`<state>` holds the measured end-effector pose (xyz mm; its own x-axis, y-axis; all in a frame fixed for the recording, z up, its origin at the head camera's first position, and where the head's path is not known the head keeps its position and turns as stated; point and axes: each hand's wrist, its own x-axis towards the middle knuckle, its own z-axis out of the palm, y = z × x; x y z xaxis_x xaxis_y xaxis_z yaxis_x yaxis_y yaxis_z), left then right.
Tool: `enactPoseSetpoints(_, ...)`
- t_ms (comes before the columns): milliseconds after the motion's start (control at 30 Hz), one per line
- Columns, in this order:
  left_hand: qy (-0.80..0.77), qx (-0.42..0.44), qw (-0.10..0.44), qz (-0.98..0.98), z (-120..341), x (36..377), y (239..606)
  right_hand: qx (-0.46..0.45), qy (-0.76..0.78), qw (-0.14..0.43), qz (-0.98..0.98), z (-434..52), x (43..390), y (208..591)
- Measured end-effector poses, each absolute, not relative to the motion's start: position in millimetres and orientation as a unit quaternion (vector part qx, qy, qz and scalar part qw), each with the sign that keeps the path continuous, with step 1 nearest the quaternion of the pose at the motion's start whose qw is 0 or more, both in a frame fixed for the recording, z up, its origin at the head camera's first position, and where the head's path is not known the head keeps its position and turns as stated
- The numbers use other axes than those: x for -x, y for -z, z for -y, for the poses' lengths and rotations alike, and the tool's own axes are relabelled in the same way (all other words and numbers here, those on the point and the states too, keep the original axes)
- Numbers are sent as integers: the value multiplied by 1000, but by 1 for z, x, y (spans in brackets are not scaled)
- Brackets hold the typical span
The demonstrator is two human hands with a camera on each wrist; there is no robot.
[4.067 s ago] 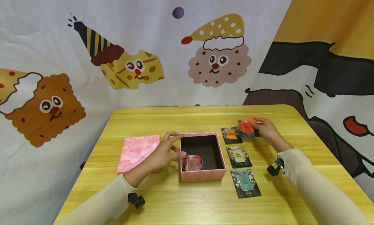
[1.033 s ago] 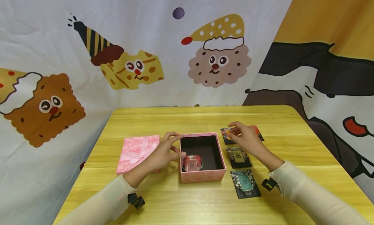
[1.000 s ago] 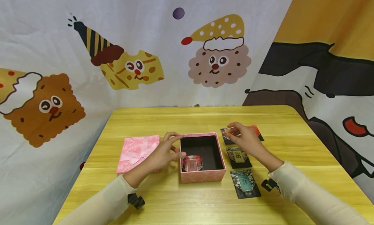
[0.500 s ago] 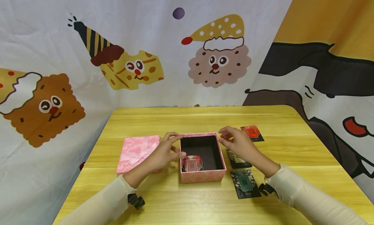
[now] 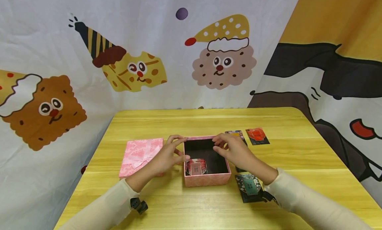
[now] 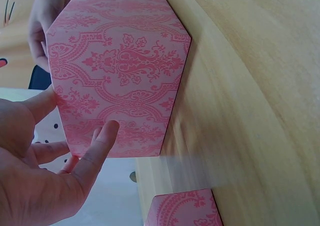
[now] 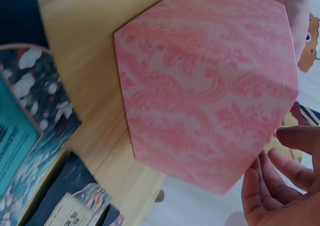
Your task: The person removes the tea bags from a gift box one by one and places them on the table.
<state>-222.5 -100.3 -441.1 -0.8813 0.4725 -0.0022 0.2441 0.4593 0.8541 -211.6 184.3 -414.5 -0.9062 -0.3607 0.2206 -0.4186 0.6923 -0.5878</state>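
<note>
An open pink patterned box stands mid-table with one red-labelled packet leaning inside its near wall. My left hand rests against the box's left wall, fingers straight; in the left wrist view the palm lies flat by the box side. My right hand hovers over the box's far right rim. Its loosely curved fingers hold nothing that I can see beside the box wall.
The pink lid lies left of the box. Right of it on the yellow table lie a red packet, a yellow-labelled packet and a teal packet; another is hidden under my right wrist. Cartoon curtains close in the back.
The red packet that my right hand held lies on the table now. That hand has moved left from the packets to above the box. The left hand has not moved.
</note>
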Motion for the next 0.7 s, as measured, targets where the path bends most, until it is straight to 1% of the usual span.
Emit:
enactPoseSetpoints(133, -477, -211, 118, -845, 100, 223, 442, -220, -340, 21, 914, -175, 211, 417)
enactPoseSetpoints(367, -476, -214, 118, -845, 101, 223, 443, -264, -321, 7, 910, -159, 213, 423)
enactPoseSetpoints(700, -479, -217, 123, -842, 102, 224, 444, -273, -329, -38, 903, -136, 218, 429)
